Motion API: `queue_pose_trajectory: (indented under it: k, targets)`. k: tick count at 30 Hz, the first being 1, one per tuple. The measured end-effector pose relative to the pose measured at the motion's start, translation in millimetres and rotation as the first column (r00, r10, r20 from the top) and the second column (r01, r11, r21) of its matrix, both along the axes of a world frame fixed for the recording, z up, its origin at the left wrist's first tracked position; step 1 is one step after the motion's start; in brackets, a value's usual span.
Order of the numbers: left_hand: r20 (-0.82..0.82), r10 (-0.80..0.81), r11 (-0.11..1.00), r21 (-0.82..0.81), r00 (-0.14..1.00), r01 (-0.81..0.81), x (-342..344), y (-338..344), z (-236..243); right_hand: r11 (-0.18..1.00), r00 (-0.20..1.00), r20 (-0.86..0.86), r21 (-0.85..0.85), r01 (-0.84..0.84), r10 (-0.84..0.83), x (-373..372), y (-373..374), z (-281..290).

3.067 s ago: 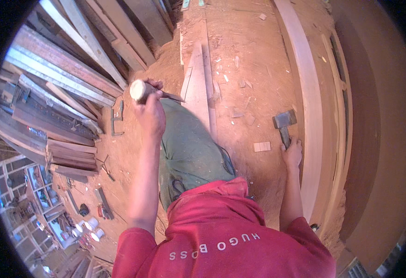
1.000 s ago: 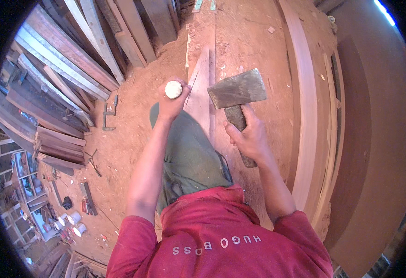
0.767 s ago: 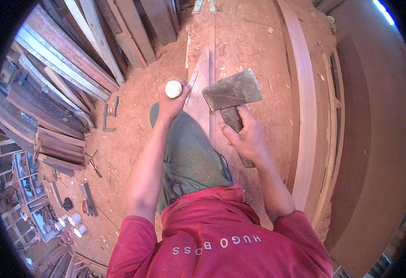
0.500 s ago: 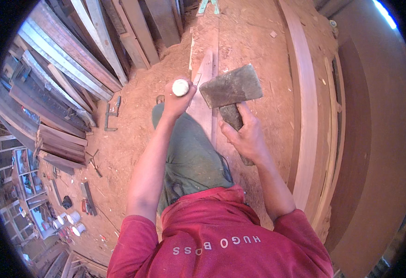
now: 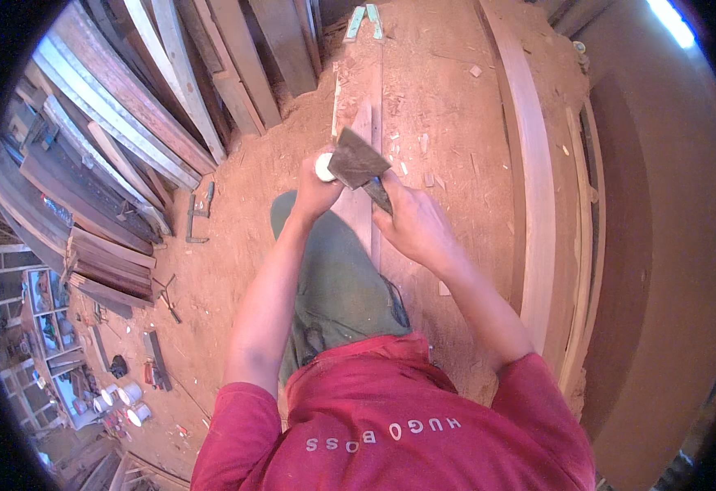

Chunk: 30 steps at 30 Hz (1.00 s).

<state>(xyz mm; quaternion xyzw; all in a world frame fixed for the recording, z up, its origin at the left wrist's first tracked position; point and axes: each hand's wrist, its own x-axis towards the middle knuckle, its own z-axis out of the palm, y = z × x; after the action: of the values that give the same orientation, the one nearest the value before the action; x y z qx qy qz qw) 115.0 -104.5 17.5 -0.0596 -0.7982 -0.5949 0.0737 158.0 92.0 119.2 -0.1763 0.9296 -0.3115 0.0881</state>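
Note:
My left hand (image 5: 317,196) is closed around an upright tool, likely a chisel, whose round pale handle end (image 5: 323,167) faces up; its lower part is hidden. My right hand (image 5: 407,217) grips the dark handle of a mallet with a broad, worn square head (image 5: 359,155), which overlaps the edge of that pale end; whether they touch I cannot tell. Beneath both hands lies a pale pinkish board (image 5: 361,217) running lengthwise, with wood chips beside it. My leg in green trousers (image 5: 333,286) lies along the board's left side.
Planks (image 5: 104,90) are stacked at the left, with a clamp (image 5: 197,240) near them. A long pale board (image 5: 538,204) and a brown panel (image 5: 644,245) run along the right. Small green-painted pieces (image 5: 356,23) lie ahead; white buckets (image 5: 137,414) and a shelf unit sit lower left.
The mallet has come up from the right and swung left onto or over the upright handle's end. My left hand has shifted slightly right and down since a second ago.

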Motion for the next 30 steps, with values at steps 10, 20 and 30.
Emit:
queue_pose_trajectory:
  k: [10, 20, 30]
  targets:
    - [0.053, -0.012, 0.999, 0.050, 0.998, 0.010, -9, -4, -28, 0.996, 0.989, -0.144, -0.071, -0.045, 0.034, -1, -13, 5]
    - [-0.115, 0.040, 0.999, 0.028, 0.993, -0.037, -4, -1, -12, 0.957, 0.961, -0.272, -0.290, -0.036, -0.046, 16, -17, 14]
    - [-0.039, 0.208, 0.964, 0.176, 0.977, -0.198, 0, 3, -16, 0.956, 0.974, -0.218, -0.293, 0.002, -0.069, 9, -4, 32]
